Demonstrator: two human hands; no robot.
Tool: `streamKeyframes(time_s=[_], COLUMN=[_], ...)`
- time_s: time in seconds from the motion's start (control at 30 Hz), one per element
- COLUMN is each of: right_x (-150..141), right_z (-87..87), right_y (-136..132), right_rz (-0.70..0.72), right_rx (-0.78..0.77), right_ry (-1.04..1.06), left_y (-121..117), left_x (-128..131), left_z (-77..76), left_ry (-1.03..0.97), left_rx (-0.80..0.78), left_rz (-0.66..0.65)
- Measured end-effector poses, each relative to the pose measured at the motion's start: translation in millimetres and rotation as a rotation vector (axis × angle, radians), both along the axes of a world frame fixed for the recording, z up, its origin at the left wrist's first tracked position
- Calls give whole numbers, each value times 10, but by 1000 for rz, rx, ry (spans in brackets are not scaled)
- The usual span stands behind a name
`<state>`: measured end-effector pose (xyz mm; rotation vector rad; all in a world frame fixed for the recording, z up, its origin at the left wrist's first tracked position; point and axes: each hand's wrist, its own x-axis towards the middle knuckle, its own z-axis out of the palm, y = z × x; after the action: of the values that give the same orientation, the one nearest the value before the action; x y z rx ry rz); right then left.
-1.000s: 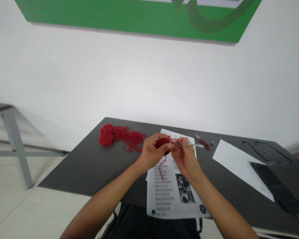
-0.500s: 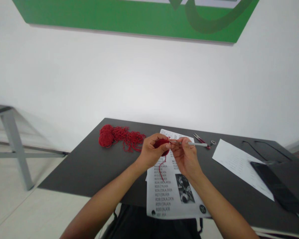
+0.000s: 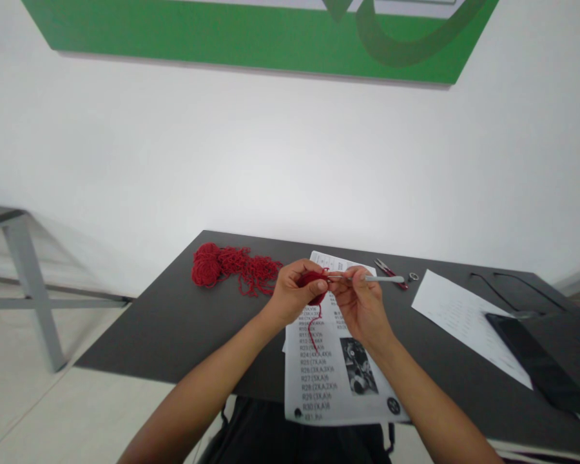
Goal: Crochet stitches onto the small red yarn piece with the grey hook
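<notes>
- at the far left, a bench [image 3: 36, 283] with grey legs stands on the pale floor, apart from the dark table [image 3: 169, 348].
- on the table's left part, near the back edge, sits a ball of red yarn [image 3: 205, 265], and a loose tangle of yarn [image 3: 249, 265] runs from it toward the hands.
- the left hand [image 3: 294, 291] is closed, thumb against fingers, on a small red crochet piece [image 3: 312, 281] held up over the printed sheet [image 3: 319, 380]; a red strand [image 3: 310, 332] dangles below it.
- that sheet lies under both hands, its near end past the table edge.
- the right hand [image 3: 360, 299] pinches a crochet hook [image 3: 386, 279] by thumb and fingers, its metal end at the piece; whether it sits in a stitch, i cannot tell.
- beyond the hook's handle lie red-handled snips [image 3: 385, 267] and, just beside, a small ring [image 3: 413, 276].
- farther right: a white paper [image 3: 464, 322], glasses [image 3: 531, 294] and a dark flat device [image 3: 536, 361].
</notes>
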<state>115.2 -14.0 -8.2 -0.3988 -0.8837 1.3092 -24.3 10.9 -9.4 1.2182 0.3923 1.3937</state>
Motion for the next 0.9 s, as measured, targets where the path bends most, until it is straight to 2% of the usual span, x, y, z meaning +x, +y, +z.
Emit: streamKeyframes(time_s=[0.27, 0.67, 0.9], right_x=[23, 18, 30], right_z=[-16, 22, -17], right_y=[1, -36, -32], right_rz=[-12, -30, -51], right_rx=[-2, 99, 113], right_ry=[-38, -98, -129], left_y=[26, 39, 48], left_x=[-17, -21, -16], left_z=[-55, -105, -125], left_ry=[-13, -48, -52], left_rx=[-21, -41, -30], left_rz=[-72, -161, -138])
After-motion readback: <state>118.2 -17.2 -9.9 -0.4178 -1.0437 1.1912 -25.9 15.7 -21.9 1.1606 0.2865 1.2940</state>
